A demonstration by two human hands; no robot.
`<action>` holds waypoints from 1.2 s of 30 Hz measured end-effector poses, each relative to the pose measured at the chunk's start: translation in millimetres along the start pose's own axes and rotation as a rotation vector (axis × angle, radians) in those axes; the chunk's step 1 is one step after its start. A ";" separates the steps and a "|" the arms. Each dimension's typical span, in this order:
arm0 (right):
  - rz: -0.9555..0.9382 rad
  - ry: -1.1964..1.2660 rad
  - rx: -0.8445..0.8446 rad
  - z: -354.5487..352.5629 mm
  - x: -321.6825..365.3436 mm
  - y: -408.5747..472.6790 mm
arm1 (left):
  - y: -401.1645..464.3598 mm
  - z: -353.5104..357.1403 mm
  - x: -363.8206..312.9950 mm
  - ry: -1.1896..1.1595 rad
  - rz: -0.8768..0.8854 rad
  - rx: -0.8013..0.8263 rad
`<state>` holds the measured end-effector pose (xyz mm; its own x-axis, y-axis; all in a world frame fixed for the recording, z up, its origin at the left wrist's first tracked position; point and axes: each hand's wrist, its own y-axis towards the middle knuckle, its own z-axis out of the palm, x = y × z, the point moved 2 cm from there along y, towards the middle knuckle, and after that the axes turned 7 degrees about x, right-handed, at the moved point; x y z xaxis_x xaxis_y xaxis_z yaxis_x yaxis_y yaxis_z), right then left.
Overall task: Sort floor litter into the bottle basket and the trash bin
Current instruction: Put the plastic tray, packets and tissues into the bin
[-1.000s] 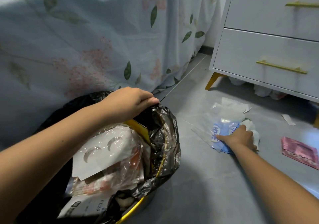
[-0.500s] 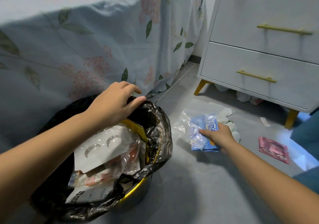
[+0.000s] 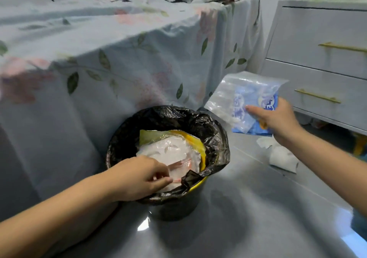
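1. Plastic wrapper (image 3: 244, 100), clear with a blue print, pinched in right hand (image 3: 278, 118); held in the air up and to the right of trash bin (image 3: 123, 142), not yet over its mouth.
2. Left hand (image 3: 139, 178) at the near rim, fingers curled on the clear packaging (image 3: 174, 154) heaped inside; could not tell whether pressing it down or only gripping it.
3. Bin already heaped near its rim with clear film and a yellow sheet (image 3: 196, 142); black liner (image 3: 216, 134) sagged and folded over the near edge.
4. Risk, as judged: wrapper light and springy, likely to slide off the heap and back onto floor (image 3: 248, 208) if dropped without the pile pushed down.
5. Further risk: liner pulled inward by the left hand, closing part of the mouth; wrapper's wide trailing corner snagged on the rim.
6. Crumpled white tissue (image 3: 282, 156) left on the floor just right of the bin, under the right forearm; still to be sorted.
7. Room: open floor in front and to the right; bed sheet (image 3: 139, 63) hung close behind the bin, white drawer unit (image 3: 317, 63) close on the right, so the approach best kept from the right front.
8. Bottle basket not in view.
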<state>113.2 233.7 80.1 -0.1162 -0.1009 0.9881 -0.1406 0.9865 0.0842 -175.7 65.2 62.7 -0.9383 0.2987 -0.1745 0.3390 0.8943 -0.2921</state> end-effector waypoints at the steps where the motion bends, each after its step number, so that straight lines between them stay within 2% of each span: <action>1: -0.040 0.002 0.045 10.9 16.0 -0.3 | -6.1 3.0 1.9 0.000 -0.020 -0.005; 4: -0.162 -0.080 0.261 46.8 51.1 -8.5 | -19.8 10.4 4.1 -0.019 -0.070 -0.054; 7: -0.270 -0.420 0.485 87.1 63.8 -23.0 | -23.2 16.6 5.1 -0.015 -0.130 -0.078; 10: -0.382 -0.722 0.581 120.9 57.0 -32.0 | -21.6 19.4 5.2 0.008 -0.160 -0.088; 16: -0.300 -0.832 0.755 159.3 29.8 -28.7 | -21.8 19.8 4.5 0.045 -0.161 -0.103; 22: -0.101 -1.161 0.979 178.8 -11.3 -31.0 | -23.1 18.9 1.6 0.042 -0.161 -0.133; 27: -0.038 -1.397 0.960 183.4 -14.4 -30.6 | -22.6 18.6 1.3 0.066 -0.163 -0.146; 30: -0.014 -1.528 0.851 187.4 -13.9 -33.1 | -23.1 18.4 1.6 0.061 -0.164 -0.147; 32: -0.075 -1.599 0.772 190.3 -13.4 -35.9 | -23.7 18.0 1.2 0.058 -0.168 -0.149; 36: -0.181 -1.425 0.640 184.1 -7.4 -36.1 | -24.3 19.5 0.3 0.065 -0.186 -0.147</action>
<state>-61.9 175.1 46.0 -0.7960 -0.6052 0.0104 -0.5883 0.7696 -0.2482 -182.8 37.0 51.4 -0.9877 0.1405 -0.0681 0.1503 0.9734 -0.1731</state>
